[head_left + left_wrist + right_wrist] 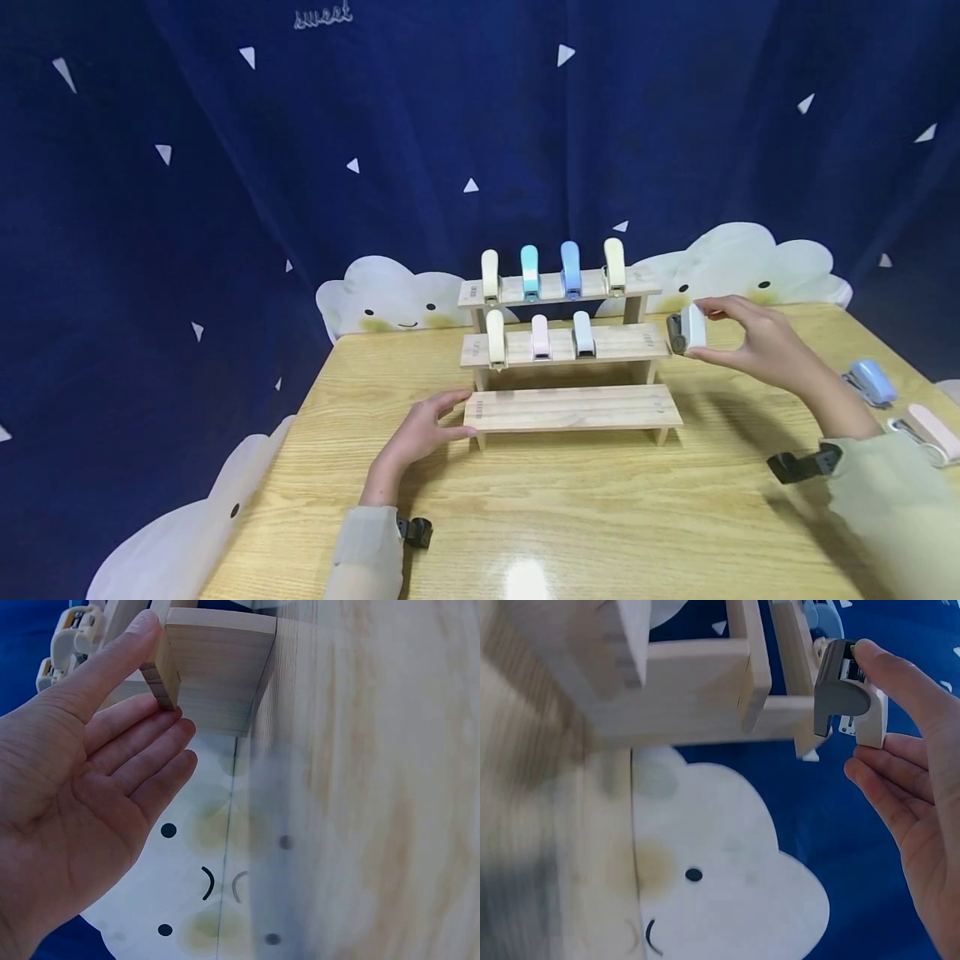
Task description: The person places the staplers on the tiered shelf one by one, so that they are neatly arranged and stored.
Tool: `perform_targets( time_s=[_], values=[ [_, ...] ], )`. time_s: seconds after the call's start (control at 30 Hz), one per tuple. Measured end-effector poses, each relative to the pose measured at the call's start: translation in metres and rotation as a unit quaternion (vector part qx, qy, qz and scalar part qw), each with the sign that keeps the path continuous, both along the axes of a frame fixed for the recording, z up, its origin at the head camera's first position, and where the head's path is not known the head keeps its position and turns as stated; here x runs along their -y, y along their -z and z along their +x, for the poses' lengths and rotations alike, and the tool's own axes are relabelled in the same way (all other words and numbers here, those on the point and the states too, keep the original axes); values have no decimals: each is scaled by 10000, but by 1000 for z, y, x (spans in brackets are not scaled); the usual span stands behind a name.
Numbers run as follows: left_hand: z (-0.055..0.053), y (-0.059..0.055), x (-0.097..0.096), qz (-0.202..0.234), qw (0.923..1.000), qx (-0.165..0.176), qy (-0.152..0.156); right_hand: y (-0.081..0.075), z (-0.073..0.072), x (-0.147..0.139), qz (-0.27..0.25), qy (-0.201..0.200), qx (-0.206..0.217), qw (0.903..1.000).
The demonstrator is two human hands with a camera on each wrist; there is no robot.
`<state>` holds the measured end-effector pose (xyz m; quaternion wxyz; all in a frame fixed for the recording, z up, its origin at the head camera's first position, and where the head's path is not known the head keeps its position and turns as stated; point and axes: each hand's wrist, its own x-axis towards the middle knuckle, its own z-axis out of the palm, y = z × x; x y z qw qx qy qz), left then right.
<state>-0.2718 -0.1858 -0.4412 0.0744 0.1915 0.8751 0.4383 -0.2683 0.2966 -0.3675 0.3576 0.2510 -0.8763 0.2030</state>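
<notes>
My right hand [768, 343] pinches a white and grey stapler [696, 327] between thumb and fingers, just off the right end of the middle step. Its grey base faces the rack in the right wrist view. A three-step wooden rack [573, 410] stands on the table. My left hand [422, 429] holds the left end of its lowest step, thumb at the front corner and fingers at the back one. On the middle step stand a cream stapler [496, 339], a pink stapler [540, 337] and a pale blue stapler [583, 334]. No stapler stands on the lowest step.
Several staplers line the top step, among them a turquoise one [530, 273] and a blue one [571, 271]. On the table [585, 508] at the right lie another blue stapler [872, 383] and a pink one [932, 433]. A dark blue curtain [420, 108] hangs behind.
</notes>
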Motion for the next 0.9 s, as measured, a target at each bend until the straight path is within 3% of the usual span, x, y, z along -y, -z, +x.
perform_targets(
  time_s=[0.3,0.6,0.9],
  values=[
    [2,-2,-1,-65,10000,-7,-15,-9,-16,28,378,-389,202,9983],
    [2,-2,-1,-95,10000,-20,-10,-12,-31,49,805,-582,855,9914],
    [2,-3,-1,-96,9999,-27,47,-14,-39,58,829,-685,1141,9876]
  ],
)
